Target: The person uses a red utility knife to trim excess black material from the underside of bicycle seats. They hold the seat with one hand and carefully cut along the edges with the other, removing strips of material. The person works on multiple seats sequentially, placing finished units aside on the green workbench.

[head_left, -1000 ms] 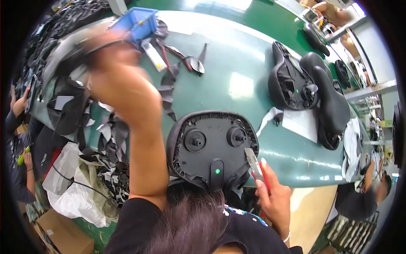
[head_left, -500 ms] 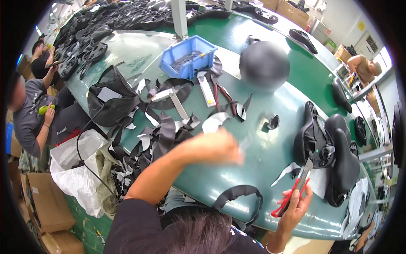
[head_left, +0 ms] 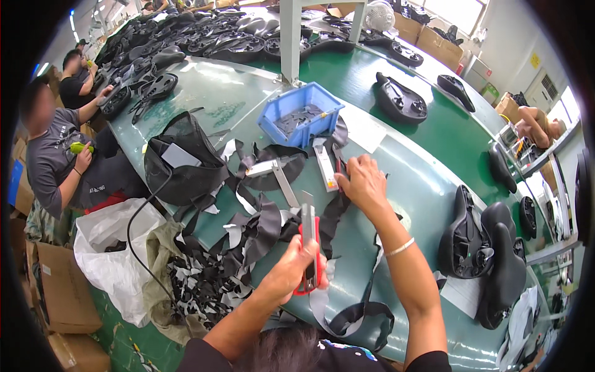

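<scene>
My left hand [head_left: 296,263] is wrapped round a red utility knife [head_left: 309,248], its metal blade end pointing up and away over the table. Farther off, my right hand [head_left: 367,184] has its fingers bent down over a red-handled hand tool [head_left: 338,165]; most of that tool is hidden beneath the hand. Just left of the fingers lies a white-handled cutter [head_left: 323,166], and another cutter [head_left: 273,173] rests on black scraps. Black and grey strips of trim [head_left: 365,319] curl between my forearms at the near table edge.
A blue bin [head_left: 302,115] with dark pieces stands beyond the cutters. Black bicycle saddles [head_left: 466,232] sit at right, others on the green surface beyond. At left are a black bag [head_left: 186,158], scrap heaps [head_left: 260,229] and a white sack [head_left: 118,248]. Co-workers sit far left and right.
The utility knife has passed from my right hand to my left. My right hand has moved up from the near edge to the red-handled tool. The view has shifted.
</scene>
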Demonstrator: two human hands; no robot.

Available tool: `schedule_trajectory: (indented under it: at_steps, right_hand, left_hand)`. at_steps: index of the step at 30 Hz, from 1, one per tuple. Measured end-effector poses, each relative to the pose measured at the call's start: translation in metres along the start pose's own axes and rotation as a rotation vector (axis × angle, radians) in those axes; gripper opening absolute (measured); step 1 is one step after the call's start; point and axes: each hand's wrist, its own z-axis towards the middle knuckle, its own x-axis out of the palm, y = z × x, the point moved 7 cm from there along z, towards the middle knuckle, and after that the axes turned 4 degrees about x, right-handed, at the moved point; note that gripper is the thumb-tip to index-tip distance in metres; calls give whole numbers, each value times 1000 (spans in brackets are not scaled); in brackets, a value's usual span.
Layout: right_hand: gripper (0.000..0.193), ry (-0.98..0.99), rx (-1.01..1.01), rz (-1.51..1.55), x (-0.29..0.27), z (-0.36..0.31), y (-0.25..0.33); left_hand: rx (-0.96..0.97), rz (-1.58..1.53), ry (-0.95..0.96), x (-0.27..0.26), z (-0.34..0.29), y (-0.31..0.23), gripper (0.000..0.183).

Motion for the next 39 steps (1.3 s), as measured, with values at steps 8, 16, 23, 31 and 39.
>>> schedule_trajectory:
  at_steps: [8, 16, 23, 31, 39]
  right_hand:
    - [29, 301, -94, -257, 7, -5, -31]
    - [18, -65, 144, 220, -27, -84, -75]
    - [22, 81, -21, 466, -76, -146, -24]
    - [21, -124, -295, 272, -79, -157, -14]
    - [22, 135, -98, 380, -62, -154, -16]
  left_hand:
    - [33, 90, 211, -1, 1, -20, 59]
    - [-62, 253, 383, 24, 7, -20, 59]
    - [-133, 362, 392, 23, 14, -12, 63]
    - [-163, 468, 398, 25, 16, -9, 66]
    - [-187, 503, 385, 20, 20, -14, 64]
